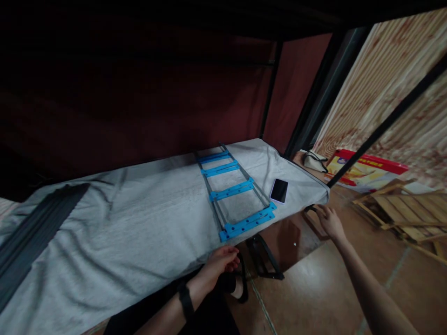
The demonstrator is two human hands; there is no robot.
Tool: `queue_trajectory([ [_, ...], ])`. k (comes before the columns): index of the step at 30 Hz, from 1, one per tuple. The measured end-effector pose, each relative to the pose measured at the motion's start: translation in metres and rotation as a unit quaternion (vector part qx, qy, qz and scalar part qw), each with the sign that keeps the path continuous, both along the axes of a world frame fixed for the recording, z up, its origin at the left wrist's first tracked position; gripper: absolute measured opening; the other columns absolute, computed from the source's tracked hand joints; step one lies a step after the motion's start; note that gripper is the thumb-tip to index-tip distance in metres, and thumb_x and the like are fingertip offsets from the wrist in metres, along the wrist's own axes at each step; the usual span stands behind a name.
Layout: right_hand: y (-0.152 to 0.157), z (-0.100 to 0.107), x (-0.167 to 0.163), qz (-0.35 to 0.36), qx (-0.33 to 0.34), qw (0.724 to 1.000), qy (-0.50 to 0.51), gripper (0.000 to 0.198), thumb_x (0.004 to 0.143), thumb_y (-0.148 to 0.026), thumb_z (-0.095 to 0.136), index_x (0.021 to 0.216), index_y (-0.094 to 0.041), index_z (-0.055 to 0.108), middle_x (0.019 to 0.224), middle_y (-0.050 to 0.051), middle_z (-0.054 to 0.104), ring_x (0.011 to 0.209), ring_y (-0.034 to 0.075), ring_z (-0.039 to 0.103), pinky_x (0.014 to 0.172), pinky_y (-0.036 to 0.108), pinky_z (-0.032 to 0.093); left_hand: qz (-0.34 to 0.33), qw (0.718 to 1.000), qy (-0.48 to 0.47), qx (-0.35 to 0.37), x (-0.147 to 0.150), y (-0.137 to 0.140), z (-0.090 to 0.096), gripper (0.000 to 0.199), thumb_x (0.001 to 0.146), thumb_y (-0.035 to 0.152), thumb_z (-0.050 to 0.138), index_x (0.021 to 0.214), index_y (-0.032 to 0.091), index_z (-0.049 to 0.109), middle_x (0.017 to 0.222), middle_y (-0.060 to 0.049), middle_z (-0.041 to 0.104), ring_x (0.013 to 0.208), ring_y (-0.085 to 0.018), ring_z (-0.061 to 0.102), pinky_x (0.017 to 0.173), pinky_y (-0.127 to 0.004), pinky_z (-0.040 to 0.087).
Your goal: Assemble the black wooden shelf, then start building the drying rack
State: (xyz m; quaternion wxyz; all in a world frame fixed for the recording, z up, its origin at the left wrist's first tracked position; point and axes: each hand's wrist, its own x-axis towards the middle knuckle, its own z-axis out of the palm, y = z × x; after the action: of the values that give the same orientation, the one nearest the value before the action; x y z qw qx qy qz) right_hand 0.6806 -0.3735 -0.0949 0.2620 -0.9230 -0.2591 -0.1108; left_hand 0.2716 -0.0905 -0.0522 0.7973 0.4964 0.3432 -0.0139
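Note:
My right hand (pixel 330 222) reaches out past the bed's front edge. Its fingers are closed on the end of a black curved strap or handle (pixel 310 209), most of which is hidden. Near the bed edge, my left hand (pixel 223 259) has curled fingers, with a black band (pixel 186 300) on its wrist. Whatever it may hold is hidden. Just beyond it, a blue and grey ladder-like rack (pixel 232 191) lies flat on the light grey sheet (pixel 157 214). A dark-screened phone (pixel 279 190) rests to the rack's right.
Dark ribbed fabric (pixel 45 223) lies on the sheet at left. Black bed posts (pixel 380 130) rise at right. A black frame (pixel 263 258) stands on the floor below the edge. Folded wooden furniture (pixel 405 211) and a red-yellow box (pixel 365 170) are farther right.

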Motion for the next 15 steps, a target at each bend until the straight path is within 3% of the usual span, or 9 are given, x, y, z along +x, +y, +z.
queue_trajectory([
  [4,0.076,0.022,-0.032,0.096,0.059,0.992,0.049,0.045,0.093,-0.043,0.040,0.122,-0.017,0.062,0.117,0.014,0.063,0.098,0.024,0.064,0.090,0.038,0.051,0.108,0.994,-0.021,0.006,-0.019,0.035,0.008,0.033,0.072,0.031,0.073,0.099,0.015,0.064,0.080,-0.003,0.068,0.067,-0.012,0.061,0.064,-0.024,0.043],
  [6,0.120,0.029,-0.050,0.141,0.053,0.987,0.062,0.044,0.093,-0.040,0.040,0.122,-0.015,0.061,0.120,0.014,0.063,0.104,0.024,0.064,0.094,0.036,0.050,0.164,0.986,-0.020,0.002,-0.025,0.047,0.009,0.030,0.072,0.028,0.072,0.098,0.015,0.064,0.078,-0.002,0.068,0.067,-0.011,0.061,0.064,-0.023,0.044],
  [10,0.190,0.035,-0.079,0.153,-0.101,0.982,0.046,0.040,0.092,-0.027,0.043,0.123,-0.012,0.062,0.119,0.016,0.065,0.111,0.024,0.063,0.097,0.032,0.046,0.205,0.978,-0.026,-0.031,-0.040,0.057,0.009,0.032,0.069,0.026,0.073,0.096,0.014,0.063,0.075,-0.003,0.068,0.065,-0.012,0.061,0.062,-0.024,0.044],
  [15,0.227,0.037,-0.091,0.071,-0.285,0.956,0.021,0.037,0.092,-0.023,0.043,0.121,-0.011,0.063,0.115,0.019,0.066,0.103,0.026,0.068,0.087,0.032,0.049,0.226,0.971,-0.056,-0.056,-0.076,0.065,0.007,0.036,0.065,0.032,0.078,0.094,0.015,0.064,0.075,-0.002,0.069,0.066,-0.013,0.062,0.063,-0.024,0.045],
])
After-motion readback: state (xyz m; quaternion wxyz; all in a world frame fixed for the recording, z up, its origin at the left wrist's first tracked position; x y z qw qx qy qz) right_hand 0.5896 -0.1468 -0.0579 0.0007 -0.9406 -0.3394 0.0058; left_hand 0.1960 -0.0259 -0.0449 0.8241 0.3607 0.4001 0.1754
